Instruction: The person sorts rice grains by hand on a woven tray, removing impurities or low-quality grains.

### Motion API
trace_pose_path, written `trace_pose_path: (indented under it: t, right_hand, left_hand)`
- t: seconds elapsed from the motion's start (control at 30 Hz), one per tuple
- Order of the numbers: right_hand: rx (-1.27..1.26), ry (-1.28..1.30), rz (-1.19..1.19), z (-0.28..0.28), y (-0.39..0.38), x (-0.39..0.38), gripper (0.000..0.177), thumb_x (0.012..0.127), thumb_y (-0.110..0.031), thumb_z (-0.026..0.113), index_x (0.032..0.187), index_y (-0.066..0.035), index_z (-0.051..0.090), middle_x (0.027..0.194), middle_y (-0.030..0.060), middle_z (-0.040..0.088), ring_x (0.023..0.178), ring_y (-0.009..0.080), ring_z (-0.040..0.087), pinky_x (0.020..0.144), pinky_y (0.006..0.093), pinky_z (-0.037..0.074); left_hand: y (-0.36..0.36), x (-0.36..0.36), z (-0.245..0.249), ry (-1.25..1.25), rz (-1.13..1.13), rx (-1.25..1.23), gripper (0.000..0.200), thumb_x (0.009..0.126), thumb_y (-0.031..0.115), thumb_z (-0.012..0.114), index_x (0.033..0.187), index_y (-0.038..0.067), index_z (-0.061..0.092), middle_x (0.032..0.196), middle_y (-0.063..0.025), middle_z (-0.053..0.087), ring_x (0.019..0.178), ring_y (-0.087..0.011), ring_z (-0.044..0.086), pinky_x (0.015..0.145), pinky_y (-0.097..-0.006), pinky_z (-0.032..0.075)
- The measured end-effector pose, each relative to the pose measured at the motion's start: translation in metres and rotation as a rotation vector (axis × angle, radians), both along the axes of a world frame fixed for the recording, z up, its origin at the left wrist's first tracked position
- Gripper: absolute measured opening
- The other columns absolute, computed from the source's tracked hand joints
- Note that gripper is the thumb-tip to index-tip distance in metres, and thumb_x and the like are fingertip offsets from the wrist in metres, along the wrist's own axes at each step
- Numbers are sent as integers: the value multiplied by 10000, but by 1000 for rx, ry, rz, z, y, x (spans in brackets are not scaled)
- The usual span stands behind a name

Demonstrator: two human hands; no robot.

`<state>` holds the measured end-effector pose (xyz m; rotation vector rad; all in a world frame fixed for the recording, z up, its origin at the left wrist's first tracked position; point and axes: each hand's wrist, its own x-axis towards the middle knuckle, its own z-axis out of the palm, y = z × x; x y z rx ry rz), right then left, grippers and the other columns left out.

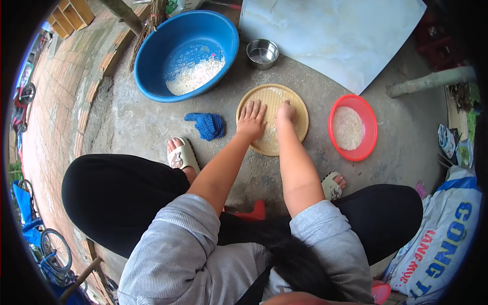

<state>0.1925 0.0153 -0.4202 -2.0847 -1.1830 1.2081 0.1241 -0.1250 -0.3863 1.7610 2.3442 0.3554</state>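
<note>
A round yellow tray lies on the concrete floor with pale grains scattered on it. My left hand rests flat on its left part, fingers spread. On the tray's right part is my right hand, its fingers curled in; whatever they hold, if anything, is hidden. Up and to the left stands a big blue basin with white grains in it. A red bowl of grains sits to the right of the tray.
A metal bowl stands above the tray, beside a large pale board. A blue cloth lies left of the tray. Printed sacks are at lower right, a wooden post at right. Bicycles are at far left.
</note>
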Motion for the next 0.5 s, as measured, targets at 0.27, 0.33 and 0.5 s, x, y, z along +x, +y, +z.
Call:
trace_pose_path:
  t: [0.27,0.33,0.5]
  right_hand:
    - [496,-100,460,103,62,-87,482,911,-328,388,787,70,629,815,274,610,835,420,589,769,474,438]
    - [532,-63,566,121,83,-105,422,912,-310,401,866,43,629,906,267,603,896,413,573,805,457,431]
    - [407,239,968,100,114,-108,396,934,-265,407,1250,-39,486,1276,211,479,1205,273,454,984,322,346]
  left_hand:
    - [4,5,2,-45,41,-179,627,913,421,344,1445,191,105,1509,-90,27,1387,-302,-8,1102,-485,11]
    - [4,5,2,-70,34,-174,617,918,411,334,1445,189,104,1508,-96,23,1386,-307,-13,1102,-484,4]
    - [2,4,4,-85,32,-170,613,918,411,328,1445,184,110,1508,-96,14,1385,-308,-18,1102,-485,-1]
